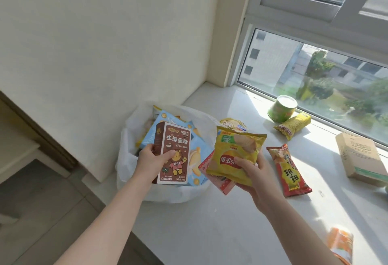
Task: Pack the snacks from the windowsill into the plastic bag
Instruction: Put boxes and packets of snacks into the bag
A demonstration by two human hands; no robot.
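Holding stuff in both hands here, head view. Our left hand (154, 161) is wrapped round a brown biscuit box (173, 153), upright, right over the open white plastic bag (126, 166), which sits on the windowsill (210, 233) against the wall. Just behind that hand, blue boxes (199, 151) poke out of the bag. Our right hand (254, 174) grips a yellow chip bag (235, 153) with a pink packet (222, 185) tucked under it, just right of the bag's rim. Right of that hand a red packet (290, 172) lies flat on the sill. Farther beyond it, by the glass, a green tub (282, 109) sits just beside a yellow packet (294, 126). Well off right there's a cardboard box (361, 157), and nearer us an orange packet (341, 243).
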